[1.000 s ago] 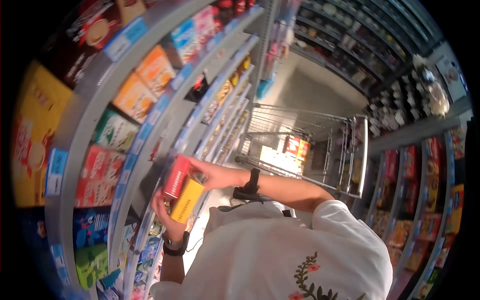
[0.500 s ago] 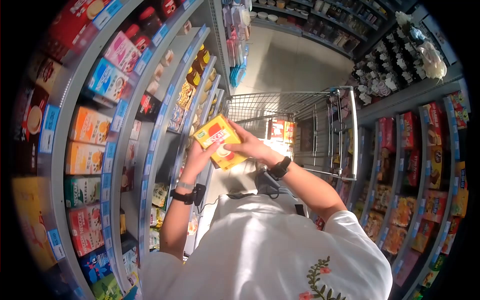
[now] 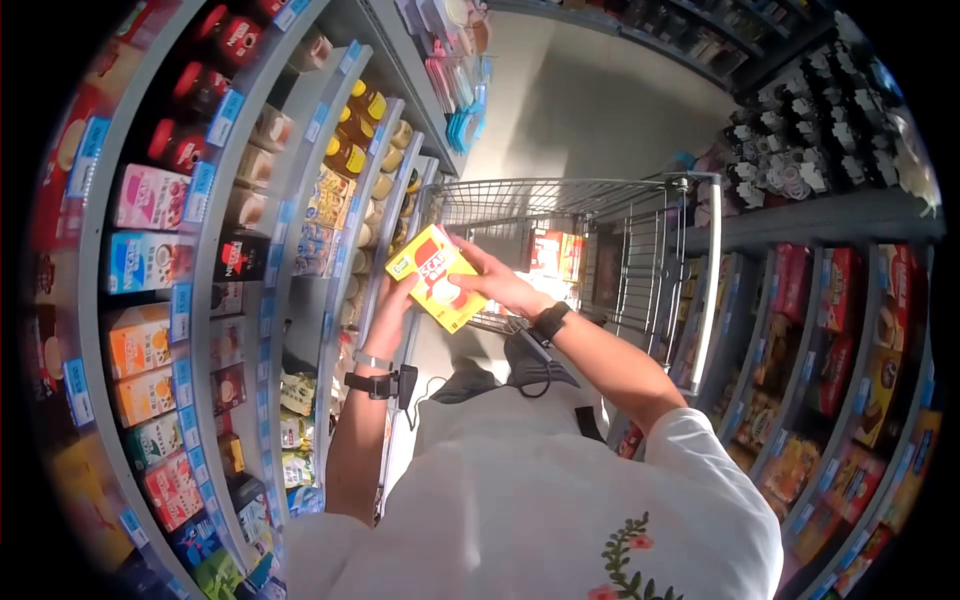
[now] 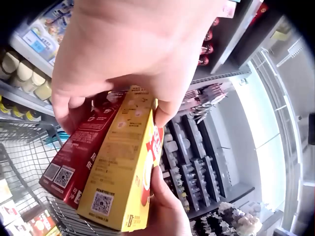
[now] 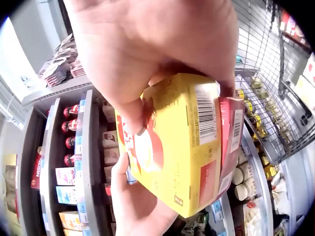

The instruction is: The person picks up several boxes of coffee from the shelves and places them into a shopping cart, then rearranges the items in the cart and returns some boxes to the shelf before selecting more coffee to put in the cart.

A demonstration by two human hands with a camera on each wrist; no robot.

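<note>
A yellow Nescafé coffee box (image 3: 436, 278) is held between both hands, its printed front turned up toward the head camera. Behind it, flat against its back, lies a red box (image 4: 83, 155), which shows in both wrist views. My left hand (image 3: 390, 312) grips the pair at the near left side, thumb on the yellow front. From the right, my right hand (image 3: 508, 288) holds the opposite side, its thumb also lying on that front. The right wrist view shows a barcode on the end of each box.
A wire shopping cart (image 3: 690, 270) stands just beyond the hands, with red-and-yellow packages (image 3: 557, 255) inside. Shelves on the left hold coffee boxes (image 3: 150, 262) and dark jars (image 3: 205, 88). Another shelf of packaged food (image 3: 840, 345) runs along the right.
The two boxes have swung away from the left shelf toward the cart. They turned from narrow sides up to the yellow front facing up. Both hands kept hold.
</note>
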